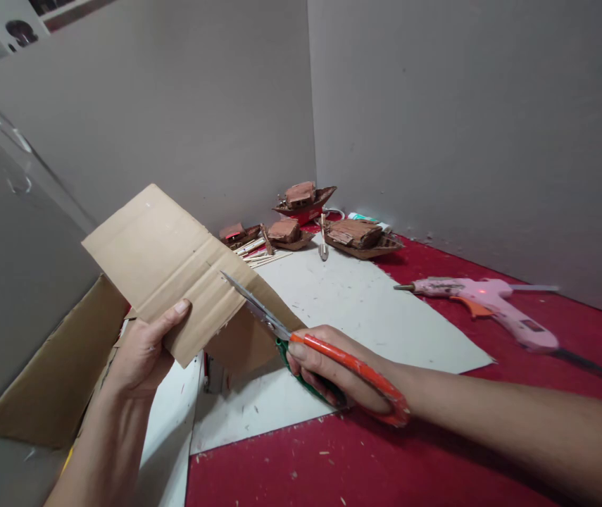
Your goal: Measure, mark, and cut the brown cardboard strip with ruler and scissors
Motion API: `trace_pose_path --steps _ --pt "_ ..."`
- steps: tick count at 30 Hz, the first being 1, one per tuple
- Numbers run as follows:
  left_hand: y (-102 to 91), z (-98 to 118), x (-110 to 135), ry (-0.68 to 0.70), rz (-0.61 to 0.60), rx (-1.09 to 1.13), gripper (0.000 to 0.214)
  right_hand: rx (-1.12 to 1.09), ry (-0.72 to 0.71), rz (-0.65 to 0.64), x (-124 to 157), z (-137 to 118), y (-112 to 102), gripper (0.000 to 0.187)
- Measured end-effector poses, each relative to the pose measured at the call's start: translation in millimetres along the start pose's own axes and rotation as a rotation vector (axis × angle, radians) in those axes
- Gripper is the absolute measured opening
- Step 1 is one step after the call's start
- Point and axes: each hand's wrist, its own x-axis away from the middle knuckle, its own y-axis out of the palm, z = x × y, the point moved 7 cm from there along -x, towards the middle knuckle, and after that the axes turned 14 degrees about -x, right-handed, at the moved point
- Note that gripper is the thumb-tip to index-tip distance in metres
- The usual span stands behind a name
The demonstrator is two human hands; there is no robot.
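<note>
Left hand partly behind cardboard

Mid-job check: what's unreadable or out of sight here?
Head view, left hand: most fingers, hidden behind the held cardboard.
Head view, scissors: one blade, behind that cardboard.
Head view, hot glue gun: its power cord's far end, cut off by the right edge.

The left hand grips the card, thumb on its face, while the right hand works the scissors, one blade lying over the card's right part. Below, a white sheet covers part of the red table. Brown boats sit at the far end, near pale sticks. A pink glue gun lies on the right.
</note>
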Motion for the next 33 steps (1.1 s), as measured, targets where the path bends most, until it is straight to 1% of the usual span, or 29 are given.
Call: trace_pose_path --steps 6,12,19,21,26,29,33 --pt "1.7 0 0 0.006 -0.016 -0.004 0.054 -0.043 0.036 0.044 2 3 1 0.059" --pt "-0.5 2 0 0.014 0.003 -0.007 0.06 -0.067 0.083 0.057 4 6 -1 0.056" --pt "-1.4 2 1 0.03 -0.005 -0.008 0.057 -0.098 0.112 0.067 6 10 0 0.058" --pt "0.6 -1 1 0.016 -0.006 -0.018 0.056 -0.078 0.11 0.057 4 10 0 0.06" --pt "9.1 -11 1 -0.05 -0.064 -0.025 0.053 -0.007 0.088 0.051 -1 5 -1 0.065" --pt "10.5 -11 2 -0.056 -0.064 -0.012 0.051 -0.023 0.102 0.073 0 4 -1 0.066" --pt "13.4 -10 4 -0.069 -0.07 -0.004 0.057 -0.054 0.137 0.112 2 8 -1 0.065"
